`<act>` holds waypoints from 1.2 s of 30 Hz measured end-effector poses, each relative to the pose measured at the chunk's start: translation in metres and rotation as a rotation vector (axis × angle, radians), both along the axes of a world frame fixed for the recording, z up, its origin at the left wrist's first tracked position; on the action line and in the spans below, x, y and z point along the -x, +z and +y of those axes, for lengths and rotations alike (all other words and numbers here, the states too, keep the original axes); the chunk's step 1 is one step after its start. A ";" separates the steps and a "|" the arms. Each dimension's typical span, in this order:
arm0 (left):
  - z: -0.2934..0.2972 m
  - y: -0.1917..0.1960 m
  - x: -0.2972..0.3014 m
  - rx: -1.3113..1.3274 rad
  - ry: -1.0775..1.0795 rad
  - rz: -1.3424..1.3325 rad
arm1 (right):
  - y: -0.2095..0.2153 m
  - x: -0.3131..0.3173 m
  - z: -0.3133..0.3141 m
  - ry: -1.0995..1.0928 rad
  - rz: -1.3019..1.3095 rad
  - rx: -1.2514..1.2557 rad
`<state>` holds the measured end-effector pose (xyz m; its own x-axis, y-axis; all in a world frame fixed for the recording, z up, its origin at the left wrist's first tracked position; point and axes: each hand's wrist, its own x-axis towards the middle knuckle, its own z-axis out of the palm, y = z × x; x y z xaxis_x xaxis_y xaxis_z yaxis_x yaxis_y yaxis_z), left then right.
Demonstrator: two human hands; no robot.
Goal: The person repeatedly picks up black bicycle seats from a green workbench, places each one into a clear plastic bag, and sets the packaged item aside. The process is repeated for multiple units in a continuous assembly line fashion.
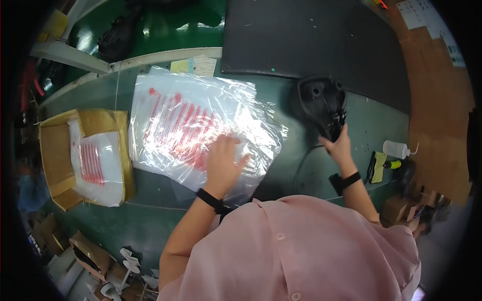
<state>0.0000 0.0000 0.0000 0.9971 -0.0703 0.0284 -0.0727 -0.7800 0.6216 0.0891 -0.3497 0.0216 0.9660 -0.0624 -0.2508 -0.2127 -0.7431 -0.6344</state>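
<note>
My left hand point(224, 161) lies with its fingers apart on a pile of clear plastic bags point(170, 115) printed in red. Its fingertips touch the shiny top bag, near the pile's right part. Farther right, my right hand point(339, 148) is closed round the narrow near end of a black plastic housing point(321, 98). This housing has a broad rounded far end with round hollows. A thin dark cord point(301, 163) curves over the table beside that hand; where it joins is hidden.
At the left stands an open cardboard box point(125, 150) holding more red-printed bags. A black mat point(311, 40) covers the far right of the green table point(150, 193). A white squeeze bottle point(396, 149) and a yellow-and-black item point(376, 167) lie near the right edge.
</note>
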 end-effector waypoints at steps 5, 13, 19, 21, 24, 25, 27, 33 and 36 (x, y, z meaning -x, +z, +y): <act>-0.081 0.009 0.048 -0.049 0.085 0.112 | -0.015 0.080 -0.025 -0.307 0.192 -0.604; -0.057 -0.028 0.022 -0.216 0.305 -0.036 | -0.022 0.083 -0.029 -0.304 0.510 -1.117; -0.015 -0.015 0.028 0.307 0.320 0.048 | 0.017 0.095 0.000 -0.079 0.356 -1.085; -0.012 0.001 0.035 0.526 0.385 0.265 | 0.046 0.095 0.034 0.021 0.485 -1.238; -0.031 0.023 0.031 0.651 0.354 0.246 | 0.030 0.095 0.089 0.087 0.684 -1.388; -0.038 0.027 0.033 0.650 0.336 0.180 | 0.028 0.095 0.114 0.111 0.728 -1.423; -0.042 0.023 0.033 0.449 0.344 -0.001 | 0.023 0.087 0.154 0.067 0.616 -1.367; 0.071 0.018 0.066 1.262 0.624 0.098 | -0.017 0.050 0.150 0.032 0.307 -1.027; 0.092 0.048 0.081 1.534 0.750 0.247 | -0.010 0.042 0.122 0.090 0.135 -0.822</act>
